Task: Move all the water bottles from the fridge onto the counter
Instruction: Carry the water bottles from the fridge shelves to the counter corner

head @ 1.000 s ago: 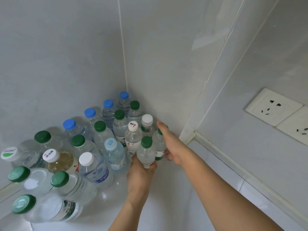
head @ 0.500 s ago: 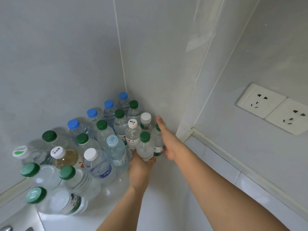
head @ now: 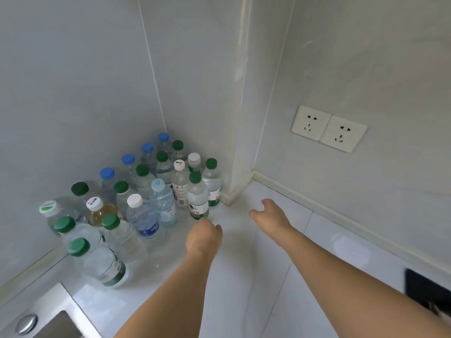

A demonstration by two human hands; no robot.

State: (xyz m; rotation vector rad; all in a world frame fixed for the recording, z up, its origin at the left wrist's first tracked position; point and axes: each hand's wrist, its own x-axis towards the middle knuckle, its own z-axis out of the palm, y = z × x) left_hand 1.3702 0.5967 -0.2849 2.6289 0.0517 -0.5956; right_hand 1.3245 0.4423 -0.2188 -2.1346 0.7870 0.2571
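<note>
Left hand [head: 203, 236] just near of green-capped bottle [head: 198, 198], fingers loosely curled, holding nothing; right hand [head: 271, 213] fingers apart, empty; bottles stood on counter [head: 244, 276]; best withdraw straight, avoid toppling cluster.

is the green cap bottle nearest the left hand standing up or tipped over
Upright. The green-capped bottle stands on its base on the counter, cap on top; the left hand is just short of it, not gripping.

Soft, even daylight; faint shadows on the counter [head: 256, 276]; wide-angle bending at frame edges; slight blur throughout.
</note>
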